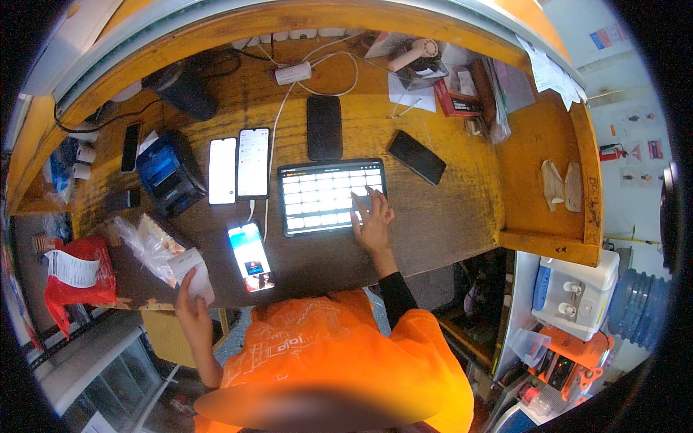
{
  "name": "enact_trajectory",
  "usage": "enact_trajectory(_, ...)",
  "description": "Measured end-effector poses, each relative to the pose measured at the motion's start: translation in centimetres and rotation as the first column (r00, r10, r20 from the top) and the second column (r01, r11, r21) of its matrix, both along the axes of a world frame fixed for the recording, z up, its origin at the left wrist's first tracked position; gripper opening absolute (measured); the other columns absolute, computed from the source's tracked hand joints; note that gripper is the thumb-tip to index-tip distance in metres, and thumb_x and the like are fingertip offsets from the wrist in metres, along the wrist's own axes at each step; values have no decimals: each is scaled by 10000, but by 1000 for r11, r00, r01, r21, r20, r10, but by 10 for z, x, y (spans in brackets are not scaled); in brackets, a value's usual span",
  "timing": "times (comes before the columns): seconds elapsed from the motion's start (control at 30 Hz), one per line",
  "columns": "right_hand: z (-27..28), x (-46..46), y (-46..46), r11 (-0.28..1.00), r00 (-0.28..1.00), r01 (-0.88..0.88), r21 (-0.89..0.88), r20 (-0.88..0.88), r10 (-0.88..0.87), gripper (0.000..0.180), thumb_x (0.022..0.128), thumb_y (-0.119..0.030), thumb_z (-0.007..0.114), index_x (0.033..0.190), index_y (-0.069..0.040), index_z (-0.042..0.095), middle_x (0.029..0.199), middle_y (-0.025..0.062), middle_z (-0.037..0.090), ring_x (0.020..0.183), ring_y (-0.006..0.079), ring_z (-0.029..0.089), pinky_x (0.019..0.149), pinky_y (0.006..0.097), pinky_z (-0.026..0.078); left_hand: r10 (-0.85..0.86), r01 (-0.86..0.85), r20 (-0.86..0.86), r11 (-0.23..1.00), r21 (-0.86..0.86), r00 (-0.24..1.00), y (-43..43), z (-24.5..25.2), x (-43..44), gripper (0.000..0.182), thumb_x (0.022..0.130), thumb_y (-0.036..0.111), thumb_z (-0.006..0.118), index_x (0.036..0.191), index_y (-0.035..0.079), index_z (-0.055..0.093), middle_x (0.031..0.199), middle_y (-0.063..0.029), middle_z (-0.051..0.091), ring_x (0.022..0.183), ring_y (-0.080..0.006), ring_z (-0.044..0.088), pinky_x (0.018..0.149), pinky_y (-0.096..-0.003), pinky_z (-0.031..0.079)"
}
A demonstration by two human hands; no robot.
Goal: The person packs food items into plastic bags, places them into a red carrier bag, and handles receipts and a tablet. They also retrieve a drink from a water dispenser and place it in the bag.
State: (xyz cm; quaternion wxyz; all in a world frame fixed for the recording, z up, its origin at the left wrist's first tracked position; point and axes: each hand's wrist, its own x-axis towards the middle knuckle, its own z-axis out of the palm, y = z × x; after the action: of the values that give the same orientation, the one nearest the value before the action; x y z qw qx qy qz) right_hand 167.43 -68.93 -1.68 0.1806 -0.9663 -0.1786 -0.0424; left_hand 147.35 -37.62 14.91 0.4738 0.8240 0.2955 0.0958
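Note:
My left hand (194, 314) pinches a paper receipt (193, 271) at the front left edge of the desk. The slip overlaps a clear plastic bag (151, 246) lying behind it. Over the lit tablet (316, 200), my right hand (372, 219) has its fingers spread, close to the right part of the screen; whether a fingertip touches the glass cannot be told. A lit phone (250, 257) lies between my hands near the front edge. Two more lit phones, one white-screened (222, 170) and one showing a list (253, 162), rest left of the tablet.
A dark phone (325, 128) lies behind the tablet, another (417, 157) to its right. A small printer (170, 176) stands left. A red plastic bag (92, 276) with a paper slip sits at the left edge. White cables (277, 116) cross the desk. A water dispenser (576, 295) stands right.

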Motion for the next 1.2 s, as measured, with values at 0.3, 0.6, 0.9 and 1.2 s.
enact_trajectory(0.3, 5, -11, 15, 997, 997, -75, 2, -35, 75, 365, 840, -249, 532, 1204, -216, 544, 1312, 100, 381, 1219, 330, 305, 927, 519, 231, 40, -40, -41, 999, -14, 998, 1, 0, -6, 569, 713, -155, 347, 1216, 52, 515, 1138, -176, 533, 1025, -238, 543, 846, -311, 449)
enact_trajectory(0.6, -3, -38, 37, 978, 977, -201, 49, -57, 204, 363, 846, -276, 531, 1207, -240, 538, 1280, 104, 393, 1205, 333, 315, 909, 537, 247, -7, 7, 3, 1000, 10, 1000, -1, 5, -9, 543, 735, -130, 379, 1227, 59, 509, 1150, -196, 547, 1024, -262, 560, 843, -327, 458)
enact_trajectory(0.9, 2, -44, 59, 994, 992, -112, 19, -65, 113, 413, 862, -319, 504, 1264, -227, 491, 1274, 139, 368, 1206, 321, 298, 926, 508, 218, 7, -7, -5, 998, 58, 1000, -3, 6, -17, 517, 741, -105, 382, 1210, 56, 526, 1092, -192, 574, 969, -246, 583, 799, -315, 470)
enact_trajectory(1.2, 31, -34, 77, 972, 1000, -5, 236, 26, -1, 495, 832, -307, 543, 1277, -115, 444, 1255, 177, 376, 1198, 332, 306, 933, 515, 253, 30, -33, 22, 981, 191, 999, -1, 8, -25, 501, 722, -88, 378, 1182, 31, 537, 1050, -200, 588, 886, -244, 594, 757, -312, 472)
